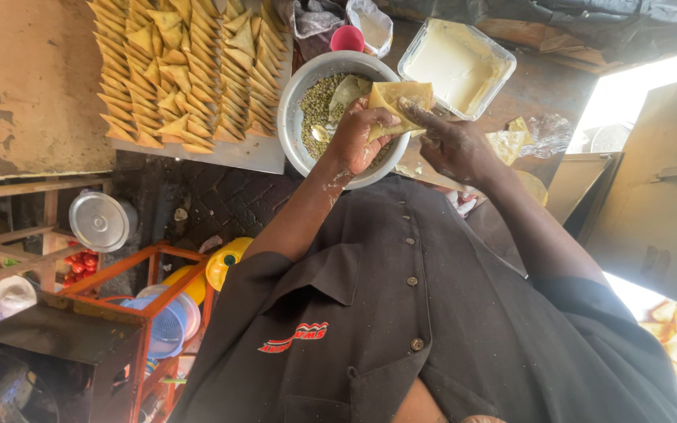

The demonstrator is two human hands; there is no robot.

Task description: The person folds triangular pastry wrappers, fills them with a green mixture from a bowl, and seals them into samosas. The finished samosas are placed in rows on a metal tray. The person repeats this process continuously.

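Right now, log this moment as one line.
left grip: holds folded pastry | right grip: touches its edge | beneath: metal bowl of filling

a stained tan wall (pixel 29 78) stands beside a dark patterned floor (pixel 221 200), with an orange metal rack (pixel 150 301) and wooden shelves (pixel 9 235); bright daylight enters at right.

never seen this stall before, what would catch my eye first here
At centre, the left hand holds a folded pastry triangle over a metal bowl of greenish filling while the right hand presses its edge. Upper left, rows of finished triangles fill a board; a tub of pale paste sits upper right.
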